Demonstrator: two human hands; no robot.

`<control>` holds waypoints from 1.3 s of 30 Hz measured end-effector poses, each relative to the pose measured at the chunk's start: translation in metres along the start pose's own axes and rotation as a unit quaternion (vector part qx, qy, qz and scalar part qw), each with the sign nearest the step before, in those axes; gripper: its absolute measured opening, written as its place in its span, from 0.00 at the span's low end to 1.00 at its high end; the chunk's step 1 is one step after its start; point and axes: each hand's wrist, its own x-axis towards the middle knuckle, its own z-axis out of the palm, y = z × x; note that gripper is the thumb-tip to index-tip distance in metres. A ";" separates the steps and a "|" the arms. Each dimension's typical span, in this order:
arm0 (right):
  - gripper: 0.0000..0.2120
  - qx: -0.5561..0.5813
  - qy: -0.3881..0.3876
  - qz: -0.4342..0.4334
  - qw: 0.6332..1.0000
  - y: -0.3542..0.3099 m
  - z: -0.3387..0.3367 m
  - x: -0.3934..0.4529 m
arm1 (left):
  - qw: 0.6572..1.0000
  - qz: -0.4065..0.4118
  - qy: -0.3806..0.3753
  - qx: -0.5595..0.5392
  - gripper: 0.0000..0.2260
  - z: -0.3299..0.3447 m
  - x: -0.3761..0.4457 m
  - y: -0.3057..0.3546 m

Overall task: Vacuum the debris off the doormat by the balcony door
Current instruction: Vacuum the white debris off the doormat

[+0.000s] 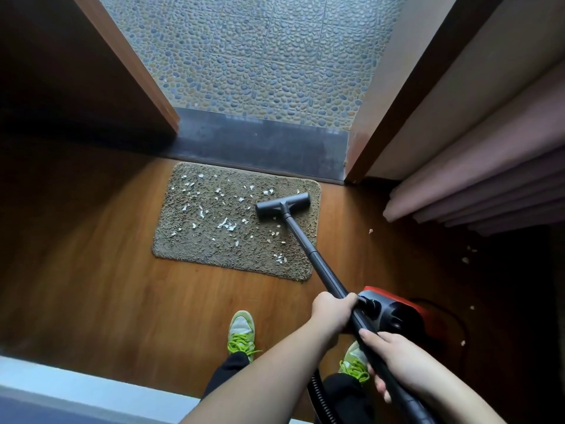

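A brown shaggy doormat (pixel 195 240) lies on the wooden floor in front of the balcony threshold. Several white debris flakes (pixel 224 224) are scattered across it, mostly on its left and middle. The dark vacuum head (pixel 282 205) rests on the mat's upper right part. Its black wand (pixel 318 264) runs back to me. My left hand (pixel 331 310) grips the wand from above. Lower down, my right hand (pixel 397 362) holds the wand's handle end near the hose.
The red and black vacuum body (pixel 397 313) sits on the floor at my right. A pink curtain (pixel 477 191) hangs at the right, with debris bits (pixel 465 260) below it. The dark threshold (pixel 260 145) and pebble balcony floor (pixel 260 56) lie beyond. My green-laced shoes (pixel 241 335) stand behind the mat.
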 end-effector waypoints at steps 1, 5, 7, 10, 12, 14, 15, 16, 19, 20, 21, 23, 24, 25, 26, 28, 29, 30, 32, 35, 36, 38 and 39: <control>0.19 -0.004 -0.001 -0.001 1.000 0.000 0.002 0.000 | 1.000 0.002 0.003 0.000 0.16 -0.001 0.000 0.000; 0.21 -0.048 -0.014 0.000 0.999 -0.003 0.006 -0.007 | 1.000 -0.010 -0.009 -0.017 0.14 -0.006 -0.008 -0.001; 0.21 -0.061 -0.017 0.007 0.998 -0.003 0.007 -0.014 | 1.000 -0.014 -0.012 -0.022 0.11 -0.007 -0.015 -0.004; 0.19 -0.094 -0.006 0.014 0.995 0.006 0.008 -0.021 | 0.999 -0.026 -0.021 -0.025 0.09 -0.005 -0.028 -0.012; 0.15 -0.139 0.007 0.005 0.990 0.015 0.008 -0.027 | 0.999 -0.032 -0.034 -0.024 0.10 -0.003 -0.039 -0.020; 0.11 -0.159 0.023 -0.004 0.987 0.022 0.008 -0.034 | 0.998 -0.042 -0.047 -0.020 0.11 -0.001 -0.050 -0.027; 0.09 -0.161 0.030 -0.007 0.987 0.024 0.008 -0.040 | 0.997 -0.048 -0.050 -0.018 0.11 0.000 -0.056 -0.030; 0.07 -0.161 0.035 -0.009 0.986 0.025 0.008 -0.045 | 0.997 -0.054 -0.050 -0.014 0.11 0.002 -0.061 -0.033; 0.09 -0.178 0.035 -0.005 0.983 0.027 0.006 -0.059 | 0.998 -0.056 -0.037 0.009 0.09 0.007 -0.074 -0.040; 0.12 -0.183 0.033 -0.001 0.983 0.027 0.006 -0.063 | 0.998 -0.056 -0.028 0.015 0.09 0.008 -0.079 -0.040; 0.12 -0.181 0.032 0.005 0.983 0.027 0.006 -0.066 | 0.998 -0.056 -0.020 0.015 0.09 0.009 -0.082 -0.042; 0.10 -0.176 0.024 0.013 0.984 0.030 0.005 -0.069 | 0.998 -0.057 -0.015 0.013 0.09 0.010 -0.087 -0.045; 0.11 -0.178 0.020 0.014 0.984 0.031 0.005 -0.070 | 0.998 -0.057 -0.014 0.015 0.10 0.009 -0.090 -0.045; 0.10 -0.178 0.015 0.015 0.984 0.029 0.006 -0.072 | 0.998 -0.057 -0.013 0.014 0.10 0.008 -0.091 -0.045; 0.11 -0.184 0.008 0.018 0.983 0.028 0.006 -0.072 | 0.998 -0.058 -0.010 0.012 0.10 0.007 -0.092 -0.043; 0.13 -0.189 -0.001 0.024 0.982 0.025 0.009 -0.068 | 0.998 -0.056 -0.003 0.005 0.10 0.002 -0.088 -0.042; 0.12 -0.189 -0.002 0.023 0.982 0.022 0.010 -0.066 | 0.998 -0.055 -0.002 0.001 0.09 -0.001 -0.085 -0.040; 0.10 -0.185 -0.002 0.021 0.983 0.020 0.010 -0.063 | 0.998 -0.055 -0.001 0.000 0.08 -0.005 -0.083 -0.035; 0.09 -0.168 -0.009 0.011 0.986 0.012 0.013 -0.055 | 0.998 -0.053 0.003 -0.015 0.09 -0.012 -0.077 -0.026; 0.14 -0.143 -0.034 0.001 0.989 -0.003 0.018 -0.043 | 0.999 -0.043 0.014 -0.025 0.13 -0.025 -0.063 -0.012; 0.16 -0.125 -0.040 0.000 0.991 -0.009 0.021 -0.040 | 0.998 -0.040 0.019 -0.035 0.12 -0.030 -0.059 -0.007; 0.18 -0.088 -0.042 -0.003 0.995 -0.020 0.026 -0.034 | 0.998 -0.035 0.031 -0.046 0.14 -0.039 -0.048 0.000; 0.18 -0.077 -0.040 -0.006 0.996 -0.025 0.029 -0.030 | 0.998 -0.032 0.035 -0.043 0.15 -0.044 -0.043 0.004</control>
